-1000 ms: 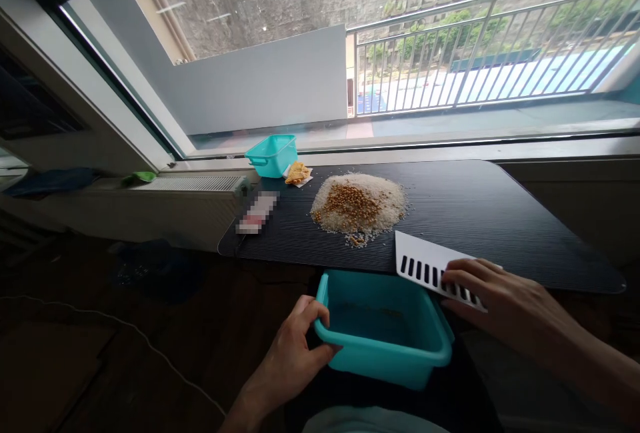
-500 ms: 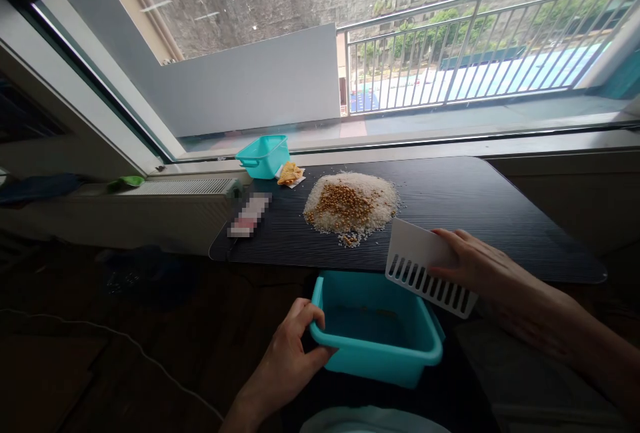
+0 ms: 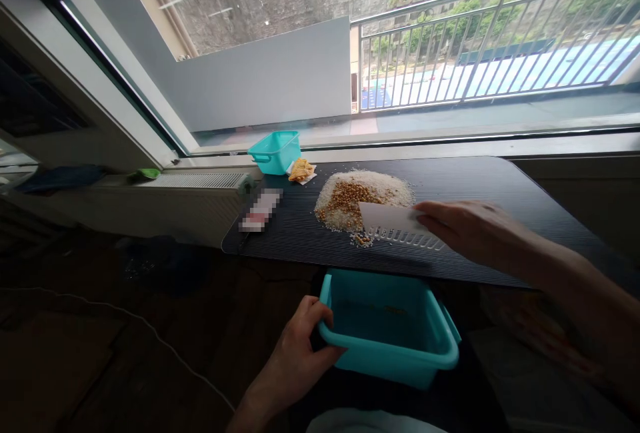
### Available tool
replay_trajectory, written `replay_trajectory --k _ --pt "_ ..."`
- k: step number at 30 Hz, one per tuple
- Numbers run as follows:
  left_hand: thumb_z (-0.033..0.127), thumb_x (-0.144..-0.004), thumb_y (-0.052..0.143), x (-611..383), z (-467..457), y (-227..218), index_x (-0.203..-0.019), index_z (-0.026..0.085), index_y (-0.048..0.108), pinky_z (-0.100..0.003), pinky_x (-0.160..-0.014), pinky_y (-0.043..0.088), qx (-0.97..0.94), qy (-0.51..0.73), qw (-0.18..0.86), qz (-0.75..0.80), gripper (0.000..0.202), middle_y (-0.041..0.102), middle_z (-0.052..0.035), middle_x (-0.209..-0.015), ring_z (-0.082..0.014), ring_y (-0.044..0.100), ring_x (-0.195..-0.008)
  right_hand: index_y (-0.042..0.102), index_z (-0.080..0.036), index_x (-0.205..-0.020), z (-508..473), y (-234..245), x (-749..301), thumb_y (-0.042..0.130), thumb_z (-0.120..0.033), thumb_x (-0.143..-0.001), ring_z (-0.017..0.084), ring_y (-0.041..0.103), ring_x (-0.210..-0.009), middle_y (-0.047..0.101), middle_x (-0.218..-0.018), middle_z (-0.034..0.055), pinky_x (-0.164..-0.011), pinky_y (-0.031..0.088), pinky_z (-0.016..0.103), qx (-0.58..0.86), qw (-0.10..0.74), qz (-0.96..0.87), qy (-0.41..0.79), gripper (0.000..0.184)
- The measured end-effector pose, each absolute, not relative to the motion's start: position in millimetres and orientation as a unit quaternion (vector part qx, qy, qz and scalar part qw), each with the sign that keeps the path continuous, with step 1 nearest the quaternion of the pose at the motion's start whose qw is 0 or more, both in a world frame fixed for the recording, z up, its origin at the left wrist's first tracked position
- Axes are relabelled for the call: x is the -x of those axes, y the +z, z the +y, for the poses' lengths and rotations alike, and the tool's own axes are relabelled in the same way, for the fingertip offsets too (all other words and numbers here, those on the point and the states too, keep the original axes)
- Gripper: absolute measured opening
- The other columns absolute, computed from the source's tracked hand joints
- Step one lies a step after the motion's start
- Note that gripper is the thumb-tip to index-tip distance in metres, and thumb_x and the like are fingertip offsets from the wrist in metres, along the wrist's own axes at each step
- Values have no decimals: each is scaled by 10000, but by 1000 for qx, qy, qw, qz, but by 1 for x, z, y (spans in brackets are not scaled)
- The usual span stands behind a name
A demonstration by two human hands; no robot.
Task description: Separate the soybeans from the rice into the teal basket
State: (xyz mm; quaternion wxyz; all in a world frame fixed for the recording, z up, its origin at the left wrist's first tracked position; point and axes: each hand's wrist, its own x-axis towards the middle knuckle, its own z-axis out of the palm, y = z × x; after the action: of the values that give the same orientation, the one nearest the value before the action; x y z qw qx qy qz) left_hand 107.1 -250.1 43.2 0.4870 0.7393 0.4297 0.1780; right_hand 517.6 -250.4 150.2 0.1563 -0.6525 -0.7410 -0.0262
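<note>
My left hand (image 3: 307, 346) grips the near left corner of a turquoise plastic bin (image 3: 395, 356), thumb outside and fingers over the rim. The bin is below the front edge of the dark table (image 3: 490, 186), with a few small yellowish bits on its floor. Above the table, my right hand (image 3: 460, 223) is closed on a white slotted scoop (image 3: 390, 218), its slotted edge turned toward me. The scoop's left end overlaps a pile of white grains (image 3: 385, 183) topped with golden-brown beans (image 3: 350, 198). Whether the scoop touches the pile I cannot tell.
A smaller turquoise basket (image 3: 277, 153) stands at the table's back left, beside a crumpled yellow cloth-like thing (image 3: 301, 170). A blurred flat object (image 3: 261, 210) lies near the left edge. Behind are a window and a radiator (image 3: 205, 181). A white cable (image 3: 150, 326) crosses the floor.
My right hand has lifted the scoop from over the bin's right side up and left to the pile, tilting it flatter. My left hand still holds the bin; the whole view has shifted slightly.
</note>
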Motion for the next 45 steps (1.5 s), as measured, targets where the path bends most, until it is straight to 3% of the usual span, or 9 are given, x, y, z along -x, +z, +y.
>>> replay_trajectory --k 4,10,18,21,24,28,32,40,45 --pt "241 -945 884 -102 -250 41 -980 281 696 -375 -976 649 -732 190 491 432 195 751 -43 -1176 -299 764 -1081 955 -349 -1210 -241 132 -513 465 -600 -1253 316 844 -770 957 -928 67 -680 429 405 656 151 -738 -35 552" --pt "204 -945 873 -102 -250 32 -980 278 701 -357 -978 642 -730 193 487 439 190 743 -35 -1178 -283 774 -1084 949 -395 -1217 -249 123 -517 457 -643 -1259 347 869 -822 980 -985 67 -681 452 427 669 157 -725 -33 552" --pt "247 -977 869 -103 -251 33 -989 277 698 -362 -955 643 -731 191 492 432 175 730 -42 -1178 -290 749 -1076 929 -354 -1529 -258 132 -528 681 -493 -1162 390 930 -912 1022 -1199 112 -724 527 421 705 116 -699 -21 464" --pt "215 -950 866 -103 -249 37 -992 274 705 -361 -963 640 -732 179 494 434 177 716 -36 -1175 -288 746 -1083 961 -385 -1435 -268 131 -551 741 -527 -1108 379 920 -848 1004 -1057 73 -712 564 422 742 110 -661 -11 419" --pt "181 -922 860 -103 -247 38 -994 273 711 -360 -972 630 -733 167 494 437 189 709 -30 -1172 -288 747 -1095 984 -371 -1250 -278 117 -574 841 -631 -982 338 893 -802 965 -949 40 -723 632 418 745 200 -633 66 401" --pt "185 -917 863 -105 -248 38 -997 271 709 -374 -992 625 -731 162 498 437 194 697 -33 -1184 -298 747 -1113 988 -315 -1055 -284 87 -590 1017 -947 -742 286 840 -772 940 -929 71 -770 738 428 705 417 -542 187 706" --pt "179 -901 858 -106 -248 40 -996 270 699 -374 -989 620 -729 157 503 437 206 684 -34 -1190 -299 738 -1113 979 -299 -830 -287 59 -587 1063 -1068 -542 264 746 -659 882 -781 84 -675 747 457 695 451 -489 273 825" --pt "234 -954 880 -106 -248 39 -996 271 682 -368 -980 615 -727 173 506 430 206 708 -35 -1193 -282 737 -1084 959 -315 -861 -284 59 -548 961 -979 -753 310 863 -777 913 -814 71 -771 752 455 714 530 -439 130 672" --pt "247 -973 898 -104 -249 38 -1007 275 694 -355 -961 625 -730 183 503 426 208 728 -36 -1208 -278 755 -1082 910 -322 -857 -275 75 -518 924 -835 -822 310 867 -770 913 -820 73 -777 740 435 711 529 -438 151 514"
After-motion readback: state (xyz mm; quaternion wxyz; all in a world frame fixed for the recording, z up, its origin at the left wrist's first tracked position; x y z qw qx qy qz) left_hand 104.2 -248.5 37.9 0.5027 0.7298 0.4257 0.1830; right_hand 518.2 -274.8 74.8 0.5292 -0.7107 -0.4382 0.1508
